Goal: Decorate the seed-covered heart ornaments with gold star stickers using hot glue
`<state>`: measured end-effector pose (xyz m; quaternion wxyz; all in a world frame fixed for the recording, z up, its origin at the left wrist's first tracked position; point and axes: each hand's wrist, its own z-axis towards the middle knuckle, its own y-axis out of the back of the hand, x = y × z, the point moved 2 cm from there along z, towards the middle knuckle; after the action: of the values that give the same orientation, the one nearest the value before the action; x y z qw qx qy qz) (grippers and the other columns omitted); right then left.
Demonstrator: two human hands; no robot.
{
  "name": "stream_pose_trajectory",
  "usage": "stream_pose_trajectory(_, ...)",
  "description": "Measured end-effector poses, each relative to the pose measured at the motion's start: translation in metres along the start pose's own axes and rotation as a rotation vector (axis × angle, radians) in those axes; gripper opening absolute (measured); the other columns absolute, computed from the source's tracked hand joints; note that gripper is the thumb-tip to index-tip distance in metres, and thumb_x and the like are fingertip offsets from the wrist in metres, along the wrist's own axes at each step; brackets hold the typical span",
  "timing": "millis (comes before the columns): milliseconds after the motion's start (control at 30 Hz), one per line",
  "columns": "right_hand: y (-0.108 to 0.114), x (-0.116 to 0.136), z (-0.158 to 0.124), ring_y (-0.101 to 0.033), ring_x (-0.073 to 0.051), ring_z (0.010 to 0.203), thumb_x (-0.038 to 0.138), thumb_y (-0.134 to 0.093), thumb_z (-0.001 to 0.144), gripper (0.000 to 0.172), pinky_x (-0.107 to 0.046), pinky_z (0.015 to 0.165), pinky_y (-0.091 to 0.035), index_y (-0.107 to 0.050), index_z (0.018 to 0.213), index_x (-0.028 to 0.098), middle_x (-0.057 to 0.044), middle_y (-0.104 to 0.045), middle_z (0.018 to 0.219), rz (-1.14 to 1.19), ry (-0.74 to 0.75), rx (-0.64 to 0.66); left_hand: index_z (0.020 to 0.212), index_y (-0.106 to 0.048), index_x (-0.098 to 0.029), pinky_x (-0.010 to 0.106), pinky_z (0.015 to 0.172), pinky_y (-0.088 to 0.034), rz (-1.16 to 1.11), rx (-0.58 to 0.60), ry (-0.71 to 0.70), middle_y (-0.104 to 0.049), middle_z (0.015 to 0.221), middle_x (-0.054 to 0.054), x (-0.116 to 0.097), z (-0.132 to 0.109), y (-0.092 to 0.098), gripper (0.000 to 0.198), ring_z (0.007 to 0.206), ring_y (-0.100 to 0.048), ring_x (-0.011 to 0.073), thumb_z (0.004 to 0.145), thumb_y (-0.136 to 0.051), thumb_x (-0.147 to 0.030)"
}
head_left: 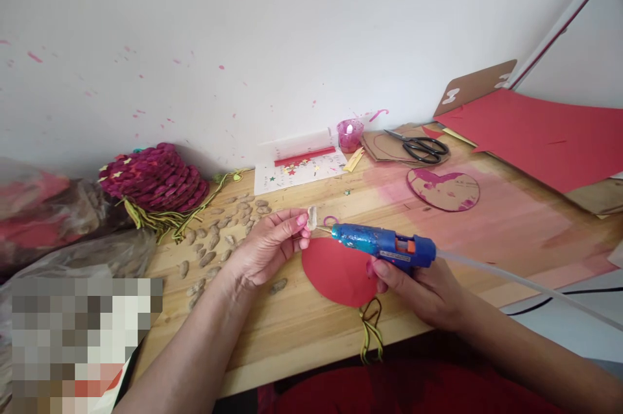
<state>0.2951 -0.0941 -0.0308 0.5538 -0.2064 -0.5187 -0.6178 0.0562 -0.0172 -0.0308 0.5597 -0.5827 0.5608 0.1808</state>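
Observation:
My left hand (275,242) pinches a peanut shell (312,217) between thumb and fingertips, its pale side facing right. Wrapped round the handle of a blue hot glue gun (384,245) is my right hand (421,294). The gun's nozzle points left and is at or very near the shell; I cannot tell if they touch. A long clear glue stick (487,272) runs out of the gun's back to the right. Below both hands lies a red paper heart (338,271), partly covered by the gun, with yellow-green and dark cords (371,333) at its lower tip.
Several peanuts (209,242) are scattered at left, near a stack of magenta pieces (156,177) and plastic bags (73,232). Behind are a sheet with stars (302,170), a pink cup (350,133) and scissors (423,146). A cardboard heart (444,189) and red paper (545,135) lie right.

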Motion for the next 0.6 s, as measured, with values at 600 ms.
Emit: stream_pose_trajectory(600,0.0008,0.006,0.0027,-0.056,-0.015,0.057,0.03,-0.053,0.099,0.026,-0.029,0.054,-0.043,-0.061,0.076,0.022,0.0,-0.062,0.064,-0.134,0.067,0.001,0.077,-0.071,-0.011,0.018,0.061,-0.053,0.018,0.005,0.016,-0.063,0.069,0.001,0.0006,-0.0003,-0.0035,0.037,0.062,-0.057,0.0079,0.066,-0.095,-0.036)
